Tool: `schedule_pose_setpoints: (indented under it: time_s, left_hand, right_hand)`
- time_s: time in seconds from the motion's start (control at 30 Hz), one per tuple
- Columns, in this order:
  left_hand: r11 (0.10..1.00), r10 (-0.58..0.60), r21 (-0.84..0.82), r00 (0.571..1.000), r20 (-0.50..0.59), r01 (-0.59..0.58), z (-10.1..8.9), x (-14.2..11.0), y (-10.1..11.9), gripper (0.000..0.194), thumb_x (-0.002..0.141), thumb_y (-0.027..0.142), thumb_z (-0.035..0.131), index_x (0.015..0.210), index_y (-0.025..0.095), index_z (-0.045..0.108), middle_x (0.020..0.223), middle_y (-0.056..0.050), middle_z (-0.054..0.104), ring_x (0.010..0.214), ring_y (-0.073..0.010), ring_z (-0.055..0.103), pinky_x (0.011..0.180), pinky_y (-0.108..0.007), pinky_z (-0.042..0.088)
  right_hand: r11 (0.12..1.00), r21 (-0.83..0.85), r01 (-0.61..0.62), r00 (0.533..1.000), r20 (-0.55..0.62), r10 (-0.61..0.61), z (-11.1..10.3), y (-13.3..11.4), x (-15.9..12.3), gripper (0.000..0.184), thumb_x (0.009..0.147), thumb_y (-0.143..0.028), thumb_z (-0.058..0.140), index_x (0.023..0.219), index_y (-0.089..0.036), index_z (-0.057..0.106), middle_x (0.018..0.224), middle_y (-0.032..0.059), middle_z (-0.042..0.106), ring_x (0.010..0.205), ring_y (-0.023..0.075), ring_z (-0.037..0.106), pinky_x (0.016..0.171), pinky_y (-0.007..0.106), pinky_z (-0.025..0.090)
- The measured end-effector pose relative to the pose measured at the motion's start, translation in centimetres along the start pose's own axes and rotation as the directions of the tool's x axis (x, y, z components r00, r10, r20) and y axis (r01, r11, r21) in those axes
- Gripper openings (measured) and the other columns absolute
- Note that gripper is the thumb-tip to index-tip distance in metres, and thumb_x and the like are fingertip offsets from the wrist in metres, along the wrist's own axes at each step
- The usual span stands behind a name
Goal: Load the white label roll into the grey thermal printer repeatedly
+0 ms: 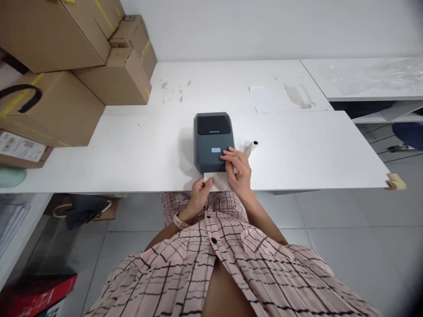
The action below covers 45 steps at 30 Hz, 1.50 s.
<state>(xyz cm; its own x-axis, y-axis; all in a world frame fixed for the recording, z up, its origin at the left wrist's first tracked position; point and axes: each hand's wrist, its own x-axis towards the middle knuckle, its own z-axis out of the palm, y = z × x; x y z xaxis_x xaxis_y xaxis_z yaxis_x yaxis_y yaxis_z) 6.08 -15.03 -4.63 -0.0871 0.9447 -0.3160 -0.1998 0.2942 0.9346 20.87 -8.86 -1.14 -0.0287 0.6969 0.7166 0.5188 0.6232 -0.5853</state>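
Note:
A dark grey-blue label printer [214, 145] sits near the table's front edge, with a black window on top and a light blue button on its lid. From its front a strip of white label paper [219, 180] reaches toward me. My left hand [200, 193] pinches the strip's left end between thumb and fingers. At the printer's front right corner rests my right hand [240, 171], fingers apart and touching the casing; its lower part covers the strip's right side. Just right of the printer lies a small white paper roll [254, 145] with a dark core.
Stacked cardboard boxes [114, 77] fill the left end of the white table [297, 149]. A thin white sheet [264, 99] lies toward the back. The right front corner carries a tan corner guard [395, 181]. Below, a red box [49, 297] stands on the tiled floor.

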Motion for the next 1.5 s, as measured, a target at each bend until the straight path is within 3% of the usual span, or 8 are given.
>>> schedule_pose_setpoints:
  time_s: [0.23,0.37,0.57,0.77,0.9,1.0,1.13,1.5]
  left_hand:
    - [0.997,-0.019,0.074,0.997,0.08,0.013,-1.1,0.2,-0.5,0.059,0.073,0.076,0.072,0.067,0.02,0.053,0.05,0.009,0.035,0.047,-0.0066,0.03,0.046,-0.023,0.022]
    - [0.98,0.138,0.142,0.99,0.03,-0.141,-2.4,-0.6,0.5,0.051,0.093,0.064,0.057,0.066,0.022,0.049,0.056,0.006,0.042,0.049,-0.0095,0.039,0.05,-0.026,0.034]
    - [0.865,0.465,0.332,0.848,-0.255,-0.375,-3.2,0.9,2.8,0.032,0.098,0.054,0.055,0.106,0.023,0.063,0.096,-0.004,0.067,0.081,-0.0156,0.062,0.072,-0.028,0.052]
    - [0.852,0.477,0.286,0.875,-0.081,-0.439,-1.6,2.8,3.5,0.063,0.097,0.057,0.058,0.151,0.027,0.045,0.16,-0.015,0.047,0.14,-0.0289,0.055,0.109,-0.042,0.053]
    - [0.887,0.416,0.241,0.908,-0.047,-0.393,-1.5,2.6,2.9,0.07,0.098,0.059,0.055,0.159,0.03,0.038,0.168,-0.012,0.038,0.15,-0.0321,0.046,0.117,-0.045,0.049]
    - [0.88,0.427,0.244,0.904,-0.033,-0.407,-1.8,2.5,2.3,0.067,0.101,0.06,0.048,0.162,0.034,0.035,0.172,-0.007,0.033,0.158,-0.0301,0.035,0.127,-0.047,0.039]
    - [0.83,0.52,0.274,0.852,-0.062,-0.486,-1.9,2.9,1.5,0.062,0.104,0.06,0.038,0.161,0.034,0.039,0.174,-0.003,0.031,0.163,-0.025,0.022,0.134,-0.045,0.023]
    - [0.825,0.56,0.16,0.823,-0.1,-0.542,-1.1,3.3,1.2,0.064,0.105,0.06,0.034,0.16,0.026,0.042,0.171,-0.005,0.037,0.161,-0.0235,0.029,0.133,-0.041,0.026]
  right_hand:
    - [0.963,-0.214,0.163,0.971,0.21,-0.118,0.0,-0.8,0.3,0.04,0.102,-0.009,0.045,0.129,-0.03,0.065,0.127,0.0038,0.076,0.129,0.0254,0.064,0.114,0.052,0.046]
    - [0.941,-0.277,0.196,0.953,0.28,-0.116,0.2,-2.1,0.7,0.037,0.103,-0.016,0.05,0.137,-0.029,0.058,0.131,0.0041,0.075,0.128,0.0245,0.064,0.121,0.05,0.037]
    - [0.955,-0.286,0.078,0.968,0.252,-0.004,1.0,-3.0,1.8,0.034,0.103,-0.024,0.051,0.137,-0.025,0.054,0.115,0.0053,0.078,0.117,0.0238,0.068,0.122,0.049,0.036]
    - [0.991,-0.111,-0.069,0.942,0.32,0.101,-0.4,-2.5,1.2,0.031,0.105,-0.032,0.051,0.135,-0.029,0.056,0.133,0.0063,0.072,0.138,0.0262,0.058,0.126,0.057,0.034]
    - [0.927,0.047,-0.373,0.9,0.262,0.349,-1.8,-1.8,-0.7,0.054,0.103,-0.049,0.054,0.153,-0.032,0.042,0.169,0.009,0.038,0.158,0.0306,0.033,0.124,0.062,0.038]
    - [0.817,0.149,-0.557,0.819,0.261,0.511,-2.3,-1.5,-1.3,0.067,0.101,-0.059,0.054,0.16,-0.034,0.035,0.17,0.0093,0.036,0.157,0.0326,0.037,0.125,0.063,0.037]
    - [0.77,0.221,-0.598,0.798,0.258,0.545,-2.3,-1.2,-1.2,0.068,0.099,-0.063,0.056,0.158,-0.033,0.04,0.166,0.0092,0.044,0.155,0.0335,0.039,0.126,0.063,0.034]
    - [0.747,0.336,-0.573,0.819,0.237,0.522,-2.1,-0.7,-1.4,0.066,0.101,-0.061,0.052,0.157,-0.03,0.04,0.167,0.0129,0.043,0.156,0.0303,0.039,0.127,0.058,0.036]
